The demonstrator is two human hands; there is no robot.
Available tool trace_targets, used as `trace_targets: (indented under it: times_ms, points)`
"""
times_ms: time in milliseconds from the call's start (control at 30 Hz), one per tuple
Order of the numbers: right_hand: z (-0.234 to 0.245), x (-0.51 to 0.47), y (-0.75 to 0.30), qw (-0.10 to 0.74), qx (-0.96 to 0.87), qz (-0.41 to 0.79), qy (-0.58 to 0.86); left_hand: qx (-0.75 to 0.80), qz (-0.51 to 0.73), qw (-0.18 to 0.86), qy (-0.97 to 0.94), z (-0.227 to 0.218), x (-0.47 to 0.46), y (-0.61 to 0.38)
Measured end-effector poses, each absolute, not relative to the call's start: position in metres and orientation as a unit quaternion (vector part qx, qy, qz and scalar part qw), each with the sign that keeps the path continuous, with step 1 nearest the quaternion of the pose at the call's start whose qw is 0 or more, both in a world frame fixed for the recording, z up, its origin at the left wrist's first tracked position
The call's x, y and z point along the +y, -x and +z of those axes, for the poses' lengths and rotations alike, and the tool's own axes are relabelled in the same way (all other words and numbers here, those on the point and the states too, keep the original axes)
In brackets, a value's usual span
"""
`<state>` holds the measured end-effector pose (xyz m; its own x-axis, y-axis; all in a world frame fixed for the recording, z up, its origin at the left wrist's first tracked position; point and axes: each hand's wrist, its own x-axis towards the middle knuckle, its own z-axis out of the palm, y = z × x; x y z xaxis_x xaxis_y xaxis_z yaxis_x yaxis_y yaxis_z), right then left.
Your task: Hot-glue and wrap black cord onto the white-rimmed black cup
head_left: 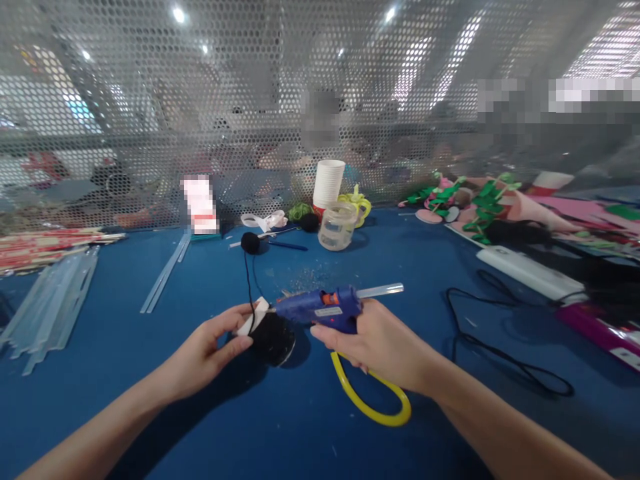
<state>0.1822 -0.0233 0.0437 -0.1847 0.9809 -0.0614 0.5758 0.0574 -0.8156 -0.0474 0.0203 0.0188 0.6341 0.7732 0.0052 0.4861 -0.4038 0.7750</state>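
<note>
My right hand [377, 343] is closed round the handle of a blue hot glue gun [320, 308], a clear glue stick poking out of its back end. The gun's nozzle points left at a paper cup wrapped in black yarn [273, 339], which my left hand [213, 347] pinches by its white rim. A black yarn strand [249, 280] runs from the cup up to a small black yarn ball [250, 242]. A yellow cord [370, 403] loops from the gun below my right hand.
Clear glue sticks [50, 303] lie at the left on the blue table [150, 400]. A stack of white cups [329, 183] and a clear jar [337, 227] stand at the back. A black cable [500, 350], a white power strip [530, 273] and green-pink craft pieces [480, 207] fill the right. A perforated metal screen [250, 100] stands behind.
</note>
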Motion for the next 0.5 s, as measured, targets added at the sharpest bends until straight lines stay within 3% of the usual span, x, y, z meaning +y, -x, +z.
trace_targets:
  times_ms: [500]
  points:
    - [0.0413,-0.0308,-0.174,0.291,-0.72,0.307,0.55,0.396,0.21,0.399,-0.8,0.0161,0.0187,0.0452]
